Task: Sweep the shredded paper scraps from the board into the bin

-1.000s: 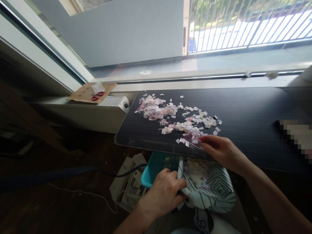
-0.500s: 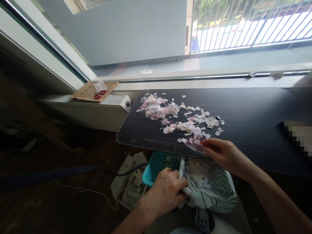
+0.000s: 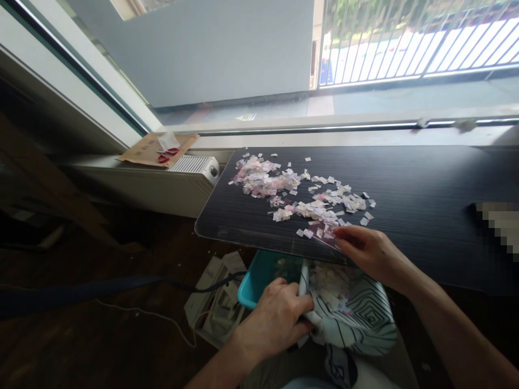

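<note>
My right hand is closed, pinching a thin, clear pinkish plastic sheet near the front edge of a dark tabletop. Small cut paper pieces lie against and over the sheet. A bigger heap of white and pink pieces spreads behind it to the left. Below the table edge, my left hand is closed on the rim of a white cloth bag with black line patterns. More paper pieces lie inside the bag. The fingertips of my left hand are partly hidden.
A turquoise bin stands left of the bag, under the table edge. Red-handled scissors rest on a brown envelope by the window. A white cable runs over the dark floor. A blurred-out object sits at the right.
My right hand has moved slightly up and left, and the plastic sheet sits further in among the paper pieces. My left hand keeps its grip on the bag.
</note>
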`<state>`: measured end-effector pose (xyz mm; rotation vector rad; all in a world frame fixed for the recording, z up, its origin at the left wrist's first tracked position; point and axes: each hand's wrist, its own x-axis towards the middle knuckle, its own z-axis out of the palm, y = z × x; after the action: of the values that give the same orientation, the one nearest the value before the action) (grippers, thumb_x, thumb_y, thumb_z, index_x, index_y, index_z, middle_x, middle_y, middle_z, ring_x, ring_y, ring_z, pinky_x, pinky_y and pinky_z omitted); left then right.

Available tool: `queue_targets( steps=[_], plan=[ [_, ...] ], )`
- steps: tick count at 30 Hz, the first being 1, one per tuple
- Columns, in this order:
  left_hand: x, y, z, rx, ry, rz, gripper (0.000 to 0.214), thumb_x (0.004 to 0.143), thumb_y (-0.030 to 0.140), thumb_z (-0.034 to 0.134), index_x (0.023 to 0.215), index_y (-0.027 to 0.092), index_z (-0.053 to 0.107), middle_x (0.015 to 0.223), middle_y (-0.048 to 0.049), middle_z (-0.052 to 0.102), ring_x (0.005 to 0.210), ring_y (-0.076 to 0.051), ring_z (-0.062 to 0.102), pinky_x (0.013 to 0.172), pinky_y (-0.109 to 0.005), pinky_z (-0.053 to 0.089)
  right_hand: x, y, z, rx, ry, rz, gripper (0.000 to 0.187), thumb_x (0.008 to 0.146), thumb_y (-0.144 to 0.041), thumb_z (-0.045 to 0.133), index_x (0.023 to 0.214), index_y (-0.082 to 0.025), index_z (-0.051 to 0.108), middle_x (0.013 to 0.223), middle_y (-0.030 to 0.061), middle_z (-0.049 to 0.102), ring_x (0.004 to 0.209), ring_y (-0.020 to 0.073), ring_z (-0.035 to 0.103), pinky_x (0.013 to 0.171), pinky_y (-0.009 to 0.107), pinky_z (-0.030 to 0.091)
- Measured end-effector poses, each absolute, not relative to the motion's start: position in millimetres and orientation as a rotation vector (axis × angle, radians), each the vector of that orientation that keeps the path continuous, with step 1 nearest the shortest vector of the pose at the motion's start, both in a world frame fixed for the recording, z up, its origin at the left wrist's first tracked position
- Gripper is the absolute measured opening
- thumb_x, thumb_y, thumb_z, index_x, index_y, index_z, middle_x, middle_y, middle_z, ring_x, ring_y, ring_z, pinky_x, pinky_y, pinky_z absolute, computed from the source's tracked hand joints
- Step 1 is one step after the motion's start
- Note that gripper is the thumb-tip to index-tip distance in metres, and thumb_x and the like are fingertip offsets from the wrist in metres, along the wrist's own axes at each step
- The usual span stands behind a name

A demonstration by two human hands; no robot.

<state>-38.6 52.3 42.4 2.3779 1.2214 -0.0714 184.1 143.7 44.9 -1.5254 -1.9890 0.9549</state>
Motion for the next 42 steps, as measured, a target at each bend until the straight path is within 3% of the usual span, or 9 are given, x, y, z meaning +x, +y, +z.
queue_targets(
  steps=[8, 22, 27, 36, 42],
  plan=[
    [-37.8, 52.6, 44.3, 2.379, 1.217, -0.095, 0.013, 0.082, 0.035, 0.064, 0.084, 0.022, 0.062, 0.075, -0.0003, 0.058, 0.072, -0.017, 0.054, 0.074, -0.03, 0.039, 183.8, 143.2, 43.4, -1.5, -2.035, 0.842, 0.025, 0.083, -0.033, 0.053, 0.095, -0.02, 0.071, 0.077, 0.0021, 0.071, 0.063, 0.0146, 0.062, 0.058, 0.024, 0.046],
    [-37.1, 52.6, 45.8, 2.359, 1.206, -0.102, 0.014, 0.08, 0.035, 0.065, 0.085, 0.022, 0.061, 0.078, -0.0002, 0.059, 0.075, -0.017, 0.056, 0.075, -0.03, 0.041, 180.0, 140.0, 42.5, -1.422, -2.017, 1.021, 0.025, 0.083, -0.033, 0.053, 0.096, -0.02, 0.07, 0.087, 0.0027, 0.073, 0.074, 0.0163, 0.066, 0.065, 0.024, 0.049],
    [-36.6, 52.8, 46.2, 2.359, 1.214, -0.107, 0.013, 0.081, 0.035, 0.064, 0.083, 0.022, 0.061, 0.076, -0.0002, 0.058, 0.074, -0.017, 0.055, 0.075, -0.03, 0.041, 181.1, 143.0, 39.1, -1.489, -2.013, 0.923, 0.026, 0.082, -0.034, 0.053, 0.096, -0.02, 0.071, 0.079, 0.0024, 0.072, 0.065, 0.0158, 0.064, 0.059, 0.024, 0.048],
    [-37.6, 52.8, 43.9, 2.364, 1.206, -0.098, 0.013, 0.08, 0.034, 0.066, 0.086, 0.023, 0.062, 0.078, -0.0005, 0.059, 0.075, -0.018, 0.056, 0.074, -0.03, 0.04, 175.1, 139.5, 43.1, -1.42, -1.963, 1.211, 0.027, 0.083, -0.035, 0.053, 0.098, -0.019, 0.07, 0.085, 0.0025, 0.073, 0.074, 0.0176, 0.066, 0.065, 0.025, 0.049],
    [-37.1, 53.3, 45.1, 2.371, 1.207, -0.114, 0.013, 0.081, 0.035, 0.064, 0.084, 0.022, 0.063, 0.076, -0.0008, 0.058, 0.074, -0.018, 0.056, 0.074, -0.03, 0.041, 178.7, 140.8, 39.6, -1.46, -1.973, 1.173, 0.026, 0.083, -0.034, 0.053, 0.097, -0.019, 0.07, 0.084, 0.0026, 0.073, 0.074, 0.0181, 0.066, 0.065, 0.025, 0.05]
  ],
)
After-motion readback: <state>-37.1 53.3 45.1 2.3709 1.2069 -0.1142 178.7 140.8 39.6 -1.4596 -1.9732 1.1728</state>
